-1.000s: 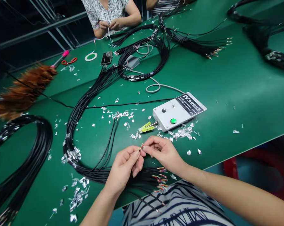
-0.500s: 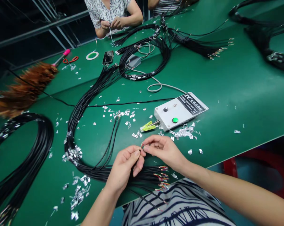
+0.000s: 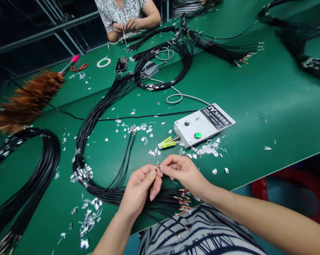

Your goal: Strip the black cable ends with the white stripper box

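My left hand [image 3: 142, 186] is closed in a pinch on the end of a black cable, where thin coloured wires [image 3: 157, 164] stick up past the fingertips. Thumb and forefinger of my right hand [image 3: 182, 171] pinch one fine wire from that same end, just to the right. Below both hands runs a bundle of black cables [image 3: 110, 194], its stripped ends [image 3: 184, 202] showing red, yellow and white wires. Beyond my fingers sits a grey-white box [image 3: 192, 132] with a green button, a knob and a yellow-green clip [image 3: 167, 142] on its shaft.
Foil scraps [image 3: 209, 148] litter the green table [image 3: 255, 124]. Another cable coil [image 3: 52, 156] lies at left, beside a brown feather duster [image 3: 29, 97]. Across the table a co-worker's hands [image 3: 125, 27] hold a white strip. Scissors [image 3: 79, 67], tape [image 3: 103, 62] and a phone [image 3: 121, 64] lie far left.
My right fingertips have shifted slightly and now draw a fine wire out to the right, away from the other wires. My left hand stays nearly in place.
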Demonstrator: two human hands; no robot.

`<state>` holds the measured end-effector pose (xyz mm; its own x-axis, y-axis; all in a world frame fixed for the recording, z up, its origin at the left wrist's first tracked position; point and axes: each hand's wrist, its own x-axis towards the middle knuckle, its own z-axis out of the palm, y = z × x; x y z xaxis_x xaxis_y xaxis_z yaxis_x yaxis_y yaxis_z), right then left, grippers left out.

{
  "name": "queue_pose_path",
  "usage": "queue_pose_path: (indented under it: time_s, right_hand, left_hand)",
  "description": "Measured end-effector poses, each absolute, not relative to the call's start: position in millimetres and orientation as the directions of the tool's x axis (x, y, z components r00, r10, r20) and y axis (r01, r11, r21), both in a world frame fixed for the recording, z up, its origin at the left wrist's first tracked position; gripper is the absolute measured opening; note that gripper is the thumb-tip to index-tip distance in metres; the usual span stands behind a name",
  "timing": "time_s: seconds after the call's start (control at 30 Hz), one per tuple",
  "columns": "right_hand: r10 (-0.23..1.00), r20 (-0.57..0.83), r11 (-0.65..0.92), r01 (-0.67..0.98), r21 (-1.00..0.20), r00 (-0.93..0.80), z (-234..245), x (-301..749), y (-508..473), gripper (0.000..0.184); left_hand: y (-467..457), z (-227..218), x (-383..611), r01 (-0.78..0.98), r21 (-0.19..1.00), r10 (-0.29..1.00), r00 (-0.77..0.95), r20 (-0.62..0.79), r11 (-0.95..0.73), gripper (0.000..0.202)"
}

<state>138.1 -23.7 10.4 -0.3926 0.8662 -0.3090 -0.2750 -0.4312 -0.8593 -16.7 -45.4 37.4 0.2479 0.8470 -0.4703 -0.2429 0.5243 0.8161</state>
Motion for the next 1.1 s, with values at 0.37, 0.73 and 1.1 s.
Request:
queue_pose_path:
  time_s: [0.37, 0.73, 1.1]
  right_hand:
    - [0.883, -0.304, -0.4, -0.235, -0.886, -0.358, 11.6, 144.5, -19.9, 0.027]
    - [0.9, -0.228, -0.349, -0.299, -0.888, -0.373, 11.6, 140.5, -18.5, 0.023]
    - [0.886, -0.114, -0.202, -0.153, -0.967, -0.45, 16.7, 133.8, -19.3, 0.014]
  left_hand:
    - [-46.8, 39.8, -17.5, -0.197, 0.846, 0.863, 0.222, -0.454, 0.495, 0.037]
    - [-49.0, 39.3, -17.6, -0.158, 0.846, 0.85, 0.243, -0.467, 0.509, 0.036]
    - [-47.5, 37.4, -32.6, -0.326, 0.711, 0.77, 0.411, -0.487, 0.623, 0.032]
